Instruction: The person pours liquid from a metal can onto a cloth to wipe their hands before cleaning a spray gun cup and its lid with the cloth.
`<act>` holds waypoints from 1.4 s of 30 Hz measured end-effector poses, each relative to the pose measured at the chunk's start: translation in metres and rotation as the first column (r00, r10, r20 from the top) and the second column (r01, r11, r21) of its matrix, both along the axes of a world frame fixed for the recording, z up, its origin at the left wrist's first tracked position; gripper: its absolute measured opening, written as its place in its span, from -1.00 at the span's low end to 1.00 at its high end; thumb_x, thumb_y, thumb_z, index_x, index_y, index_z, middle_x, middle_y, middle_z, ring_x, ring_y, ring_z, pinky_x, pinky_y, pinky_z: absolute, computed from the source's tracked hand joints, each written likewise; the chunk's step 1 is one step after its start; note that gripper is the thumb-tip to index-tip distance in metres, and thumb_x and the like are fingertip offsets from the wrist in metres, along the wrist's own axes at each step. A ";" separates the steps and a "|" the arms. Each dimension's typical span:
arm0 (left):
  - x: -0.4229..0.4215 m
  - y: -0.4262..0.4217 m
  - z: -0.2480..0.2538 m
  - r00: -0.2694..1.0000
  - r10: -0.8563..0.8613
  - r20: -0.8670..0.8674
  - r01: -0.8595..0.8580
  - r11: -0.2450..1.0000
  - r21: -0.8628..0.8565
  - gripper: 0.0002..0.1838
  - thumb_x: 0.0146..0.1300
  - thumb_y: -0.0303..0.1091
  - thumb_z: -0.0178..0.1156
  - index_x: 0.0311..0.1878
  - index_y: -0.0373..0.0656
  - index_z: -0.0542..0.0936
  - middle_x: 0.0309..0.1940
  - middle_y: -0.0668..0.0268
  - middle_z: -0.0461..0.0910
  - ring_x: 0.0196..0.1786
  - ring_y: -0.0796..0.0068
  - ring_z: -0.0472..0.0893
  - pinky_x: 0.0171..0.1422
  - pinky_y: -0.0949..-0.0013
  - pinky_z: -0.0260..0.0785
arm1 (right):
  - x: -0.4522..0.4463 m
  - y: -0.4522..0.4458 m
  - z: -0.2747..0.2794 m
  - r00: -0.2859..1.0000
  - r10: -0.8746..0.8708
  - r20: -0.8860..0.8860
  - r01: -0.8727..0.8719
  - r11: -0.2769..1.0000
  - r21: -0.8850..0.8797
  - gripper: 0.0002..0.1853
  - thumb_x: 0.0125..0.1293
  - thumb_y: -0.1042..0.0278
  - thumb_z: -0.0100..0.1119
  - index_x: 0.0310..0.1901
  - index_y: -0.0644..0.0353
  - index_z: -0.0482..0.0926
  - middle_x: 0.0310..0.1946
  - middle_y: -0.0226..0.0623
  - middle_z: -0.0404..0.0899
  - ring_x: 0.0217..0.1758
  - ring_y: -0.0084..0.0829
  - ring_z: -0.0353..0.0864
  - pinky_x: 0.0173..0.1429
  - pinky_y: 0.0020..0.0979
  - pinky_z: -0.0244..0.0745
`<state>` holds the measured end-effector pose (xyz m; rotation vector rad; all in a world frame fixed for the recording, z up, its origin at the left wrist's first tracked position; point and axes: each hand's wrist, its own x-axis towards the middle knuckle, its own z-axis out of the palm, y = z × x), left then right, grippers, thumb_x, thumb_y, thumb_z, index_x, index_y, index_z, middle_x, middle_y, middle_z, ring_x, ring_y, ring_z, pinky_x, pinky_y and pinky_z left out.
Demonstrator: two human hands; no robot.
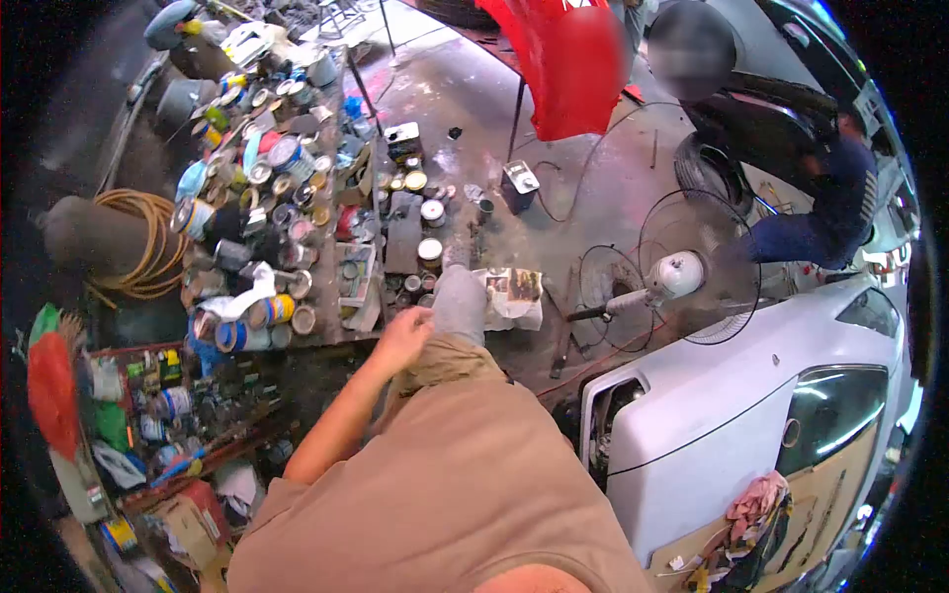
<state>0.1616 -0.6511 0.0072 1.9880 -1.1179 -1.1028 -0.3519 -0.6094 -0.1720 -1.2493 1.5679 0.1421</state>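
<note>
**Left hand (403,339) beside your grey trouser leg (461,308), small jars (419,285) just beyond**

Your left hand reaches up from the lower left and sits next to the grey trouser leg; whether the 2 touch, I cannot tell. Its fingers are loosely bent, with the tips partly hidden, so I cannot tell whether they hold anything. Your right hand is out of view, and I cannot tell how its fingers stand.

The small jars are the containers nearest your left hand, just ahead of it. Past them you have 2 white-lidded cans, the nearer (430,250) and the farther (432,211). A sheet of newspaper (514,296) lies just right of your leg.

To your left, a heap of paint cans (287,155) crowds the workbench. At its near end are a blue-labelled can (232,336) and a yellow-labelled can (278,310). Left of these, a coiled hose (150,237) hangs around the end of a dark tank (87,237).

To your right stands a fan (679,274), with a pale car (702,415) nearer you and a pink cloth (756,506) on that car's near side. Beyond the fan, 1 person in dark blue (840,208) is near a tyre (714,170). Straight ahead, farther off, is a red panel (559,74).
</note>
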 end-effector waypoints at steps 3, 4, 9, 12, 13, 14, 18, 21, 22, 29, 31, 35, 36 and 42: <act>-0.017 -0.045 0.002 0.995 -0.087 -0.052 0.088 0.996 0.023 -0.57 0.35 -0.23 0.15 0.19 -0.27 0.54 0.11 -0.01 0.56 0.14 0.10 0.58 0.28 0.20 0.39 | 0.019 -0.038 0.005 0.999 -0.054 -0.001 0.053 0.999 -0.007 -0.58 0.33 0.23 0.16 0.14 0.30 0.55 0.03 0.07 0.62 0.11 -0.04 0.61 0.19 -0.20 0.47; -0.016 -0.061 -0.007 0.990 -0.117 -0.077 0.119 0.993 0.017 -0.57 0.34 -0.22 0.15 0.18 -0.28 0.54 0.10 -0.03 0.54 0.13 0.07 0.57 0.27 0.18 0.39 | 0.028 -0.054 0.008 0.998 -0.070 0.002 0.070 0.997 -0.015 -0.57 0.33 0.23 0.16 0.14 0.30 0.55 0.04 0.08 0.62 0.12 -0.04 0.61 0.20 -0.20 0.47; 0.041 -0.160 -0.040 0.892 -0.448 -0.062 0.451 0.876 0.169 -0.50 0.38 -0.12 0.14 0.24 -0.28 0.50 0.17 -0.09 0.54 0.23 -0.01 0.54 0.36 0.12 0.34 | 0.115 -0.167 0.020 0.988 -0.151 0.042 0.153 0.987 -0.045 -0.58 0.35 0.18 0.12 0.11 0.30 0.57 0.08 0.09 0.60 0.17 -0.01 0.58 0.24 -0.19 0.44; 0.094 -0.230 -0.042 0.884 -0.465 -0.058 0.460 0.839 0.289 -0.48 0.38 -0.10 0.13 0.25 -0.29 0.49 0.18 -0.11 0.53 0.26 -0.03 0.51 0.38 0.09 0.32 | 0.177 -0.240 0.031 0.999 -0.033 0.001 0.033 0.999 -0.023 -0.57 0.36 0.17 0.11 0.12 0.31 0.56 0.06 0.09 0.61 0.17 0.03 0.57 0.25 -0.16 0.43; 0.114 -0.256 -0.034 0.893 -0.448 -0.040 0.438 0.845 0.308 -0.48 0.38 -0.10 0.13 0.25 -0.29 0.49 0.19 -0.11 0.53 0.28 -0.03 0.50 0.39 0.09 0.32 | 0.198 -0.262 0.039 0.996 0.013 -0.087 -0.010 0.999 0.031 -0.52 0.37 0.09 0.13 0.14 0.30 0.54 0.07 0.14 0.57 0.17 0.10 0.55 0.24 -0.09 0.43; 0.130 -0.276 -0.031 0.903 -0.429 -0.026 0.412 0.849 0.329 -0.48 0.38 -0.10 0.13 0.26 -0.29 0.49 0.19 -0.11 0.53 0.29 -0.02 0.49 0.40 0.09 0.31 | 0.214 -0.288 0.053 0.974 0.108 -0.199 -0.116 0.993 -0.031 -0.51 0.37 0.09 0.14 0.17 0.30 0.52 0.06 0.12 0.57 0.13 0.08 0.56 0.21 -0.10 0.44; 0.195 -0.340 -0.046 0.884 -0.458 -0.089 0.465 0.847 0.260 -0.50 0.40 -0.12 0.10 0.28 -0.25 0.48 0.23 -0.06 0.50 0.32 -0.04 0.46 0.42 0.09 0.28 | 0.305 -0.381 0.111 0.919 0.058 -0.391 -0.183 0.939 -0.292 -0.46 0.37 0.06 0.16 0.24 0.29 0.47 0.03 0.06 0.55 0.07 0.08 0.55 0.16 -0.06 0.45; 0.219 -0.365 -0.070 0.856 -0.510 -0.089 0.509 0.799 0.320 -0.50 0.35 -0.18 0.13 0.26 -0.26 0.50 0.20 -0.08 0.52 0.29 -0.09 0.48 0.39 0.05 0.32 | 0.355 -0.435 0.157 0.924 0.058 -0.378 -0.219 0.890 -0.400 -0.47 0.36 0.04 0.17 0.24 0.22 0.47 0.01 0.12 0.54 0.10 0.10 0.56 0.16 -0.02 0.47; 0.222 -0.367 -0.073 0.837 -0.539 -0.098 0.535 0.765 0.358 -0.51 0.34 -0.19 0.13 0.26 -0.25 0.51 0.20 -0.08 0.53 0.29 -0.09 0.47 0.40 0.04 0.31 | 0.363 -0.445 0.170 0.913 0.094 -0.398 -0.263 0.880 -0.396 -0.48 0.36 0.05 0.17 0.23 0.21 0.48 0.01 0.09 0.54 0.10 0.09 0.56 0.14 -0.03 0.48; 0.212 -0.363 -0.133 0.766 -0.629 -0.131 0.634 0.708 0.310 -0.64 0.27 -0.26 0.16 0.09 -0.19 0.58 0.07 0.01 0.57 0.17 -0.04 0.53 0.30 0.07 0.36 | 0.399 -0.523 0.186 0.911 0.275 -0.308 -0.389 0.821 -0.419 -0.61 0.43 0.08 0.10 0.16 0.11 0.53 -0.08 0.03 0.65 -0.05 0.11 0.64 0.01 0.00 0.53; 0.212 -0.368 -0.138 0.829 -0.540 -0.145 0.559 0.799 0.223 -0.70 0.27 -0.24 0.15 -0.02 -0.19 0.57 -0.01 -0.02 0.60 0.14 -0.08 0.53 0.21 0.02 0.38 | 0.415 -0.549 0.200 0.922 0.264 -0.284 -0.342 0.900 -0.272 -0.64 0.45 0.07 0.08 0.14 0.06 0.56 -0.16 0.07 0.67 -0.07 0.14 0.64 0.01 0.01 0.53; 0.202 -0.361 -0.118 0.976 -0.048 -0.212 0.114 0.944 0.309 -0.75 0.33 -0.24 0.08 -0.10 -0.22 0.53 -0.17 0.05 0.61 -0.01 0.06 0.59 0.09 0.09 0.41 | 0.409 -0.570 0.216 0.836 0.525 -0.159 -0.541 0.838 -0.071 -0.67 0.44 0.04 0.07 0.03 0.06 0.62 -0.18 0.10 0.66 -0.04 0.18 0.62 0.04 0.04 0.50; 0.201 -0.357 -0.108 0.958 0.025 -0.287 0.065 0.952 0.298 -0.76 0.34 -0.24 0.06 -0.11 -0.22 0.53 -0.20 0.11 0.60 -0.05 0.15 0.57 0.07 0.14 0.40 | 0.407 -0.582 0.213 0.800 0.584 -0.137 -0.590 0.808 -0.001 -0.68 0.44 0.06 0.06 0.03 0.07 0.62 -0.17 0.10 0.66 -0.04 0.17 0.62 0.04 0.03 0.50; 0.153 -0.351 -0.040 0.773 0.189 -0.606 0.174 0.855 0.489 -0.77 0.38 -0.27 -0.07 -0.15 -0.19 0.52 -0.27 0.33 0.54 -0.15 0.45 0.49 0.02 0.31 0.37 | 0.375 -0.681 0.056 0.405 0.904 0.138 -0.891 0.356 0.283 -0.69 0.38 0.20 0.05 0.02 0.14 0.62 -0.09 0.10 0.64 0.02 0.11 0.62 0.12 -0.01 0.48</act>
